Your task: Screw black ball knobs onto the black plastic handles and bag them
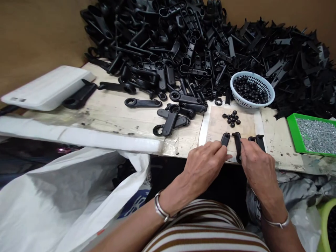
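Table (110,115) ran right across; its front edge passed just ahead of the torso, w/ a white strip (78,135) along the L part. Most elbow room was L of ctr, betw. the strip & a few loose black parts (170,120); R side was tighter. At the back, a big pile (170,45) of black parts rose by the brown wall (39,35) & blocked any reach that way. White sack (65,196) gaped below the edge, L; yellow-green tub (322,224) sat low R, partly out of view. Flat white box (49,85) took the far L. Pale mat (214,119) marked the work spot. Green tray (292,133) of small silver bits stood R of it near the front edge, limiting sideways room; blue basket (236,92) of black beads stood at the mat's back R corner.

L hand (204,164): grip pinching the left handle (225,139) by the front edge. R hand (258,164): grip pinching the right handle (237,148), just beside it, lower end at the edge. Two more pcs (259,141) lay R of those fingers. Smallest: loose beads (232,118) on the mat, betw. handles & basket.
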Demonstrator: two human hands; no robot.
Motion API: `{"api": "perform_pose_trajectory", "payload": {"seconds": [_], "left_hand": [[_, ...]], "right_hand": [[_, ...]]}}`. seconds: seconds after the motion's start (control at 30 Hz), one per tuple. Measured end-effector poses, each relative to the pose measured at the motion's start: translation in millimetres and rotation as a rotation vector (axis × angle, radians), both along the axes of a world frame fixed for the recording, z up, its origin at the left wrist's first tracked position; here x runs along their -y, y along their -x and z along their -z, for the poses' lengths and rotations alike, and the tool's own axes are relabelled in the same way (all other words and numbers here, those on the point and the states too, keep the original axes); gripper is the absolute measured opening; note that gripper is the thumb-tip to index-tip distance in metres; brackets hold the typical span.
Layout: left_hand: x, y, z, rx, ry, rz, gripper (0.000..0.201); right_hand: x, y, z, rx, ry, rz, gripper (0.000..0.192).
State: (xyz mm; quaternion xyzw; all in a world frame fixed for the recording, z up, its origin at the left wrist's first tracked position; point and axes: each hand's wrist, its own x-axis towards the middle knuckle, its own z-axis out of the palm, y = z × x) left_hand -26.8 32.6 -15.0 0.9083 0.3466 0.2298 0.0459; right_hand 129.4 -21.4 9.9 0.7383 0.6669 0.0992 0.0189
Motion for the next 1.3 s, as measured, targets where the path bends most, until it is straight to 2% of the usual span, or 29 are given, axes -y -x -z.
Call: {"api": "perform_pose_trajectory", "payload": {"seconds": [0.1, 0.27, 0.37, 0.47, 0.6, 0.8, 0.93, 1.03, 1.1, 1.17, 1.3], "left_hand": [[4, 5, 7.2, 0.100, -0.002, 0.137, 0.020], [5, 5, 14.6, 0.121, 0.028, 0.173, 0.012], [6, 2, 16.9, 0.155, 0.026, 0.192, 0.013], [8, -4, 18.1, 0.157, 0.012, 0.200, 0.013], [12, -11, 19.0, 0.132, 0.029, 0.224, 0.012], [10, -20, 21.7, 0.095, 0.054, 0.218, 0.025], [5, -25, 21.5, 0.076, 0.039, 0.279, 0.032], [1, -21, 19.9, 0.067, 0.041, 0.291, 0.037], [0, -10, 17.2, 0.087, 0.032, 0.253, 0.038], [-3, 8, 13.5, 0.139, -0.027, 0.149, 0.032], [-20, 55, 7.2, 0.251, -0.166, -0.270, 0.017]], "right_hand": [[4, -4, 3.8, -0.042, -0.074, -0.018, 0.025], [20, -13, 0.0, -0.117, -0.218, -0.120, 0.020], [33, -18, -1.9, -0.085, -0.196, -0.199, 0.023], [40, -18, 2.3, -0.058, -0.150, -0.199, 0.026], [42, -16, 10.1, -0.096, -0.165, -0.186, 0.027], [45, -21, 13.4, -0.103, -0.195, -0.220, 0.026], [48, -30, 20.5, -0.024, -0.300, -0.302, 0.030], [49, -33, 26.5, 0.008, -0.305, -0.285, 0.033], [52, -36, 31.4, -0.027, -0.282, -0.254, 0.035], [54, -44, 39.3, -0.098, -0.276, -0.251, 0.037], [52, -65, 56.0, -0.227, -0.404, -0.350, 0.049]]}}
